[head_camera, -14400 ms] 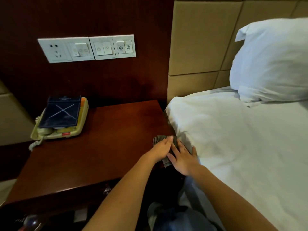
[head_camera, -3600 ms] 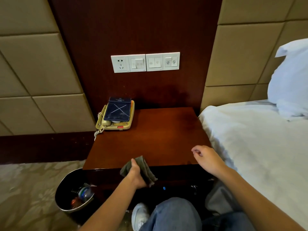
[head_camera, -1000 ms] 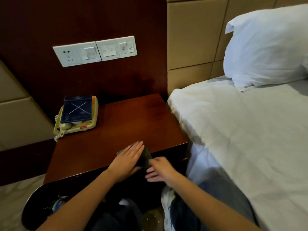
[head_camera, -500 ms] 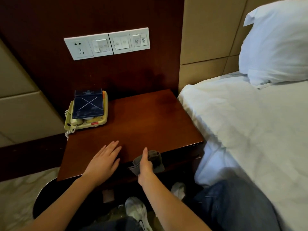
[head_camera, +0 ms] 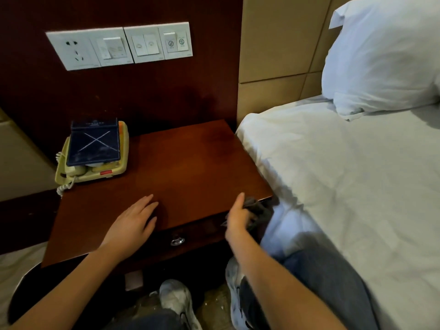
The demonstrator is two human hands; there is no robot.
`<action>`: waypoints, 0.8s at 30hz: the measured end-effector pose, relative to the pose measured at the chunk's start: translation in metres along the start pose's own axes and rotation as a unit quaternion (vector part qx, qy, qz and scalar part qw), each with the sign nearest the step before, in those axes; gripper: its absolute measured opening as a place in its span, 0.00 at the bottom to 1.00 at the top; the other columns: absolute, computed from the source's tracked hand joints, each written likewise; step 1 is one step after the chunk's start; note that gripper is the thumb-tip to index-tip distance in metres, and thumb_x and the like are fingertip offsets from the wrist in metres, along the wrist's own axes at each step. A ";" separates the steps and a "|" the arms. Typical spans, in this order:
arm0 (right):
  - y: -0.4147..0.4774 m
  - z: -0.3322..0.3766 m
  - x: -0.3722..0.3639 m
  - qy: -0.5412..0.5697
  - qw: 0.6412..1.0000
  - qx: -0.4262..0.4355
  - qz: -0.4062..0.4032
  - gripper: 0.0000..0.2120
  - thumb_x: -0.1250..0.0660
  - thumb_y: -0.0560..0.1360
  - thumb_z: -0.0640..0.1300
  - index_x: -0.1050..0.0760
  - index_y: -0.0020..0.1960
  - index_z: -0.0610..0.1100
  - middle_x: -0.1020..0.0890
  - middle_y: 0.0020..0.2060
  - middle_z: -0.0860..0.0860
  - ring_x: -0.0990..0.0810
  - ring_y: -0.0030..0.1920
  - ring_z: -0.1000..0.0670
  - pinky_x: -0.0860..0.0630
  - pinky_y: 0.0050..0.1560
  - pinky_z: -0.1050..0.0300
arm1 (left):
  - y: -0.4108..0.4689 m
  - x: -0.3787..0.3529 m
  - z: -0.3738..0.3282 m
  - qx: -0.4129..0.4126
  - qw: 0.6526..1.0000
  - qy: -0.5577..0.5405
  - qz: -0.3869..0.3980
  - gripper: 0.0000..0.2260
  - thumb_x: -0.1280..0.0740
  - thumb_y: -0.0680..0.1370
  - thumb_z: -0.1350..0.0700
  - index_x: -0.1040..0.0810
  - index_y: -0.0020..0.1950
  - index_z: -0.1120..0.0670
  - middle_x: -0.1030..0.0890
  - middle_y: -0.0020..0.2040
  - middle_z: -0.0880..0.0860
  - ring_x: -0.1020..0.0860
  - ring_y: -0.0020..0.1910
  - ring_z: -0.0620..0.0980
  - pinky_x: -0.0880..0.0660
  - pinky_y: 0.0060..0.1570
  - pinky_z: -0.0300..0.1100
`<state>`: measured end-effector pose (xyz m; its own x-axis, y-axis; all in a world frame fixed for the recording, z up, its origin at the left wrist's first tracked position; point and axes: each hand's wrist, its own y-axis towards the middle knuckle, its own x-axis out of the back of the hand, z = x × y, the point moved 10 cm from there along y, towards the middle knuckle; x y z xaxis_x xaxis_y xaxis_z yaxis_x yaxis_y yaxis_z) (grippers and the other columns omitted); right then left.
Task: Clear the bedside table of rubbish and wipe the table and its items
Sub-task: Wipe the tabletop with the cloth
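Wiping the front lip of the bedside table, I'd say. The right hand has its fingers curled round a dark cloth, thumb raised against the top's edge. The cloth is bunched just beyond those fingers, pressed at the table's front corner on the bed side. The left hand lies flat on the top, its fingers straight, slightly spread and holding nothing, apparently bracing.

Well beyond the left fingertips, at the far corner, sits a cream telephone with a dark blue folder lying on it. Below and between the two hands is the drawer knob. Just past the cloth, on the side away from the thumb, hangs the white bed sheet.

The sheet is the first worry. The cloth is so near it that one stroke running off the corner could drag grime onto the linen. The bracing palm may leave prints on the polished top, which would need a second pass. A loose tail of cloth swept back toward the left hand could snag the knob. If the phone gets wiped next, the folder looks free to slide off it, and a tug on the coiled cord could pull the set toward the table's edge.
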<state>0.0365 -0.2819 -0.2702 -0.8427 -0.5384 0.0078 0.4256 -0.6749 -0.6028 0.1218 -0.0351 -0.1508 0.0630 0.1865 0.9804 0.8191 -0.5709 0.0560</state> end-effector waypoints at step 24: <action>0.071 0.139 -0.043 -0.581 0.784 0.210 0.059 0.63 0.64 0.57 0.84 0.48 0.77 0.41 0.36 0.70 0.35 0.33 0.66 0.35 0.32 0.63 0.40 | 0.062 0.034 0.018 -0.042 0.998 0.025 -0.046 0.22 0.40 0.78 0.44 0.31 0.71 0.49 0.33 0.72 0.47 0.35 0.71 0.44 0.38 0.71 0.40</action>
<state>0.1487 -0.3762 -0.2025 -0.0236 -0.5407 0.8409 0.7547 -0.5613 -0.3397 0.1850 -0.0501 -0.1173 -0.0400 0.2016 0.9786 0.7695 -0.6185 0.1589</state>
